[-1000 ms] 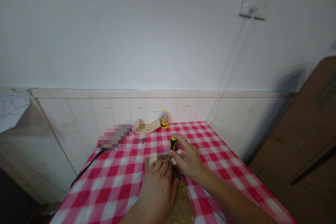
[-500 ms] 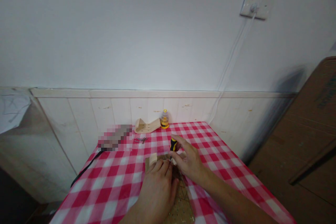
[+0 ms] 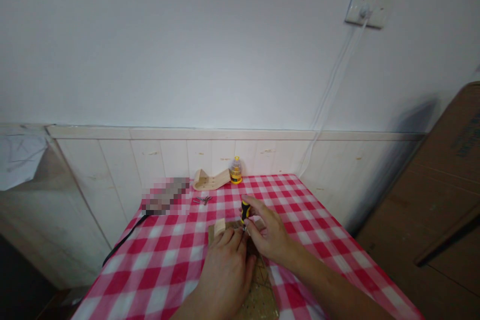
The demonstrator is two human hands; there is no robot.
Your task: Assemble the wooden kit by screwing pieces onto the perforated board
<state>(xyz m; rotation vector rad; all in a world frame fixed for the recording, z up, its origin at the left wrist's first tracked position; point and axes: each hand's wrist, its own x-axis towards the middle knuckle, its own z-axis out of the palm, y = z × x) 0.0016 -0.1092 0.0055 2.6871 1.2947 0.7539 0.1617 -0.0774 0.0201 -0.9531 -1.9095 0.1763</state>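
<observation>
My right hand point(image 3: 268, 230) grips a short black-and-yellow screwdriver point(image 3: 245, 211), held upright with its tip pointing down near my left fingertips. What the tip meets is too small to make out. My left hand point(image 3: 227, 265) presses its bent fingers on a pale wooden piece point(image 3: 220, 227), most of which is hidden beneath them. Under both lies a brown board point(image 3: 258, 292) marked with lines and small dots. Farther back, several small metal screws point(image 3: 203, 200) are scattered on the cloth.
A red-and-white checked cloth point(image 3: 165, 260) covers the table. At its back stand a curved wooden part point(image 3: 211, 181) and a yellow-capped bottle-shaped container point(image 3: 236, 171) against the wall. A blurred-out object point(image 3: 167, 196) with a black strap lies left. A cardboard sheet point(image 3: 423, 200) leans at right.
The screwdriver has straightened and shifted slightly left, and my right fingers have changed position around its handle. My left hand stays on the wooden piece.
</observation>
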